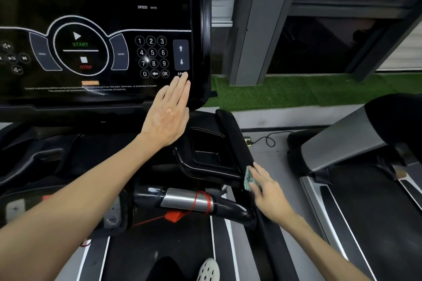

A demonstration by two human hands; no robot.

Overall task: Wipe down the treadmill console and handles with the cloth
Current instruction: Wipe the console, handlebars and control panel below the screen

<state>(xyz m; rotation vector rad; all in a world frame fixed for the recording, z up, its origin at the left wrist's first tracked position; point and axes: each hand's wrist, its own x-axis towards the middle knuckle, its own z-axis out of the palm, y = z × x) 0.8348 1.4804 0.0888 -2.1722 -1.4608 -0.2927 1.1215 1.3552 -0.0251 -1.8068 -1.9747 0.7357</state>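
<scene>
The fingers (258, 172) of the right hand (269, 194) lie flat and close together, pressing a small green cloth (247, 179) against the black side handle (237, 143) of the treadmill. Most of the cloth is hidden under the hand. The left hand (166, 118) is flat too, fingers (180, 85) straight and pressed side by side, holding nothing. Its fingertips reach the bottom right corner of the big black console (102, 7), just under the arrow buttons (181, 55) and beside the number keys (151, 57). Both bare arms stretch out from the person. Below, a shiny silver front bar (187, 201) has a red cord (203, 198) wrapped around it. A white shoe (209, 269) stands on the belt (127, 255).
</scene>
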